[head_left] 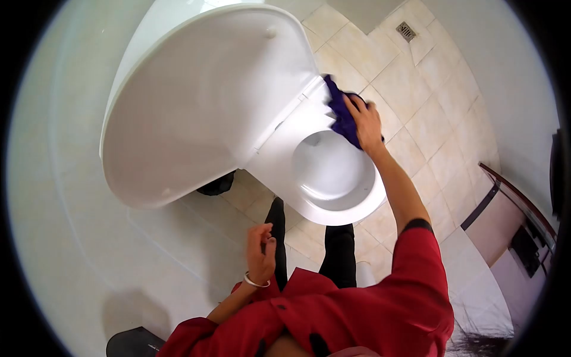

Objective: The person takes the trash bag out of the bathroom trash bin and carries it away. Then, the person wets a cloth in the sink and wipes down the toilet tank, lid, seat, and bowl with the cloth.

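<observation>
My right hand (366, 122) grips a dark purple cloth (344, 113), pressing it on the toilet's rim on the right side near the hinges. The white toilet bowl (333, 169) has its inside in view. Its lid (208, 101) stands raised, leaning to the left. In front of my body, my left hand (260, 253) hangs with its fingers curled in and nothing visible in them. A white bracelet (257, 281) circles that wrist. My legs in black are just in front of the bowl.
Beige tiles (404, 89) cover the floor, with a metal drain (405, 31) at the far right. A black object (217, 184) shows partly under the lid. A rack with a dark rail (517, 196) stands on the right. A dark dispenser-like object (135, 343) is at the lower left.
</observation>
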Available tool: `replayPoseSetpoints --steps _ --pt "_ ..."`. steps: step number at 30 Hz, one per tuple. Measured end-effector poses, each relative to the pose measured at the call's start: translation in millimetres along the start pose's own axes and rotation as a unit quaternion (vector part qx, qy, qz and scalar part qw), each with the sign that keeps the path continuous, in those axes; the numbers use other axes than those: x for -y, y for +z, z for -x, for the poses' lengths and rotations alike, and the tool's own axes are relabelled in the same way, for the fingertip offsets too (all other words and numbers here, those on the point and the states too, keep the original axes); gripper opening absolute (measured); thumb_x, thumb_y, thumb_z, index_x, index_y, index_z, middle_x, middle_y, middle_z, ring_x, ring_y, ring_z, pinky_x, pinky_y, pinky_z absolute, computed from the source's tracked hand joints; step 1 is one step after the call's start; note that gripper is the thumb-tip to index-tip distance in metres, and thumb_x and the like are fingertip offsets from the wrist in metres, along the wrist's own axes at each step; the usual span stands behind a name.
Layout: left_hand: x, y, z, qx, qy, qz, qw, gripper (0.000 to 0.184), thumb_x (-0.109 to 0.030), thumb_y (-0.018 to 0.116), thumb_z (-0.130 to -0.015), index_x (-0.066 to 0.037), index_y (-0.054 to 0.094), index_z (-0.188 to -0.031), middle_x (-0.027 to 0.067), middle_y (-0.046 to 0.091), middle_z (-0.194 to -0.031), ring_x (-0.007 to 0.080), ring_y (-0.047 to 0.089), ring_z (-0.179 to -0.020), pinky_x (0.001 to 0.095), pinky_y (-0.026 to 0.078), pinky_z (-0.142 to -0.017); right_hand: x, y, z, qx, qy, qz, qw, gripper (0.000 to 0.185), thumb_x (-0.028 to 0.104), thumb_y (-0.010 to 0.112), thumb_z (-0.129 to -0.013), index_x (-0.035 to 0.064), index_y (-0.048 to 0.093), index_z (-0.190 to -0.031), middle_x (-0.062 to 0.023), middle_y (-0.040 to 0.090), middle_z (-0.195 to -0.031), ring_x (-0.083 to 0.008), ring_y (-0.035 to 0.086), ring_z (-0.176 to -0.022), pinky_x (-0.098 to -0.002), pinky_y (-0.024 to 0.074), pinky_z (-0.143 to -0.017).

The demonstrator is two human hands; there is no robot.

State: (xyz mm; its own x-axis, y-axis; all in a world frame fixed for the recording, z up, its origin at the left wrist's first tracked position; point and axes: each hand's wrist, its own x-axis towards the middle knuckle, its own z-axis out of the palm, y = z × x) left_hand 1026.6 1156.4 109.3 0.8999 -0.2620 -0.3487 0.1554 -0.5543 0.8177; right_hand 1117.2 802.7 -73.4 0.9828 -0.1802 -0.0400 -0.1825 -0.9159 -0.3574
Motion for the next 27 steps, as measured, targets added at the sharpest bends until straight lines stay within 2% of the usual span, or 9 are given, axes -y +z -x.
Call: replayPoseSetpoints --steps 3,8,9,11,15,19,20,24,27 --pt "9.7 9.6 6.7 0.035 0.005 -0.027 0.999 0.032 0.003 0.057 -0.082 -0.002 0.054 -0.113 0.0092 0.052 -0.094 0.0176 0.047 -0.077 0.0272 0.042 -0.072 8.3 2.5 -30.5 0.034 -0.026 -0.004 0.999 0.075 -0.004 0.060 -0.068 0.0247 0.045 -0.135 -0.0032 0.047 -0.131 -0.0353 0.047 -0.107 -0.0431 0.0446 -0.089" --pt "45.2 -3.0 29.1 0.013 -0.081 -0.043 0.996 0.027 -0.002 0.054 -0.087 -0.002 0.054 -0.114 0.0100 0.054 -0.096 0.0175 0.053 -0.079 0.0278 0.045 -0.072 -45.3 -29.3 70.1 0.091 -0.025 -0.009 0.996 0.081 -0.006 0.062 -0.063 0.0275 0.046 -0.135 -0.0044 0.047 -0.130 -0.0381 0.047 -0.102 -0.0445 0.0450 -0.085" --pt "53.5 -5.6 34.1 0.003 -0.115 -0.060 0.992 0.029 -0.003 0.055 -0.086 -0.003 0.054 -0.115 0.0102 0.055 -0.096 0.0185 0.053 -0.080 0.0283 0.045 -0.072 -52.7 -36.8 89.3 0.132 -0.009 0.009 0.991 0.085 -0.008 0.059 -0.058 0.0238 0.046 -0.136 -0.0080 0.045 -0.130 -0.0387 0.045 -0.104 -0.0446 0.0426 -0.091" --pt "59.2 1.2 35.4 -0.011 -0.120 -0.041 0.992 0.029 -0.003 0.056 -0.086 -0.003 0.055 -0.115 0.0101 0.055 -0.094 0.0174 0.053 -0.078 0.0275 0.045 -0.069 -47.9 -41.6 96.1 0.154 0.015 0.024 0.988 0.084 -0.008 0.058 -0.058 0.0242 0.047 -0.135 -0.0085 0.046 -0.129 -0.0386 0.045 -0.103 -0.0447 0.0436 -0.090" --pt "65.4 24.0 46.9 0.016 -0.133 -0.026 0.991 0.029 -0.003 0.056 -0.085 -0.003 0.054 -0.114 0.0099 0.054 -0.092 0.0164 0.052 -0.075 0.0258 0.045 -0.065 -33.0 -21.0 26.2 0.091 -0.097 0.002 0.991 0.081 -0.009 0.058 -0.061 0.0227 0.048 -0.135 -0.0081 0.047 -0.129 -0.0369 0.046 -0.101 -0.0420 0.0447 -0.088" --pt "67.4 35.6 51.2 0.053 -0.114 -0.020 0.992 0.030 -0.003 0.056 -0.085 -0.002 0.054 -0.115 0.0095 0.053 -0.091 0.0166 0.051 -0.072 0.0257 0.044 -0.064 -13.9 -17.4 -29.9 0.124 -0.121 0.006 0.985 0.082 -0.006 0.063 -0.061 0.0255 0.047 -0.135 -0.0049 0.046 -0.131 -0.0334 0.047 -0.105 -0.0410 0.0450 -0.088" --pt "66.0 31.7 51.6 0.054 -0.132 -0.025 0.989 0.029 -0.004 0.055 -0.087 -0.004 0.054 -0.116 0.0072 0.054 -0.094 0.0133 0.053 -0.076 0.0246 0.045 -0.067 -17.8 -15.5 -20.2 0.102 -0.122 0.016 0.987 0.073 -0.002 0.062 -0.068 0.0272 0.048 -0.133 -0.0023 0.047 -0.129 -0.0327 0.047 -0.105 -0.0416 0.0458 -0.084" --pt "73.7 16.7 53.2 0.012 -0.144 -0.045 0.988 0.029 -0.005 0.053 -0.088 -0.004 0.053 -0.116 0.0067 0.053 -0.094 0.0129 0.052 -0.074 0.0249 0.046 -0.066 -61.6 -37.6 58.4 0.119 -0.129 0.052 0.983 0.066 -0.002 0.055 -0.072 0.0270 0.050 -0.131 -0.0027 0.048 -0.129 -0.0358 0.047 -0.105 -0.0442 0.0456 -0.084" --pt "86.1 14.0 57.7 0.014 -0.158 -0.039 0.987 0.029 -0.005 0.053 -0.088 -0.004 0.052 -0.117 0.0067 0.053 -0.094 0.0133 0.052 -0.074 0.0250 0.046 -0.066 -66.1 -53.8 98.1 0.194 -0.071 0.111 0.972 0.067 -0.003 0.055 -0.072 0.0291 0.051 -0.131 -0.0007 0.048 -0.129 -0.0342 0.047 -0.108 -0.0438 0.0472 -0.080"
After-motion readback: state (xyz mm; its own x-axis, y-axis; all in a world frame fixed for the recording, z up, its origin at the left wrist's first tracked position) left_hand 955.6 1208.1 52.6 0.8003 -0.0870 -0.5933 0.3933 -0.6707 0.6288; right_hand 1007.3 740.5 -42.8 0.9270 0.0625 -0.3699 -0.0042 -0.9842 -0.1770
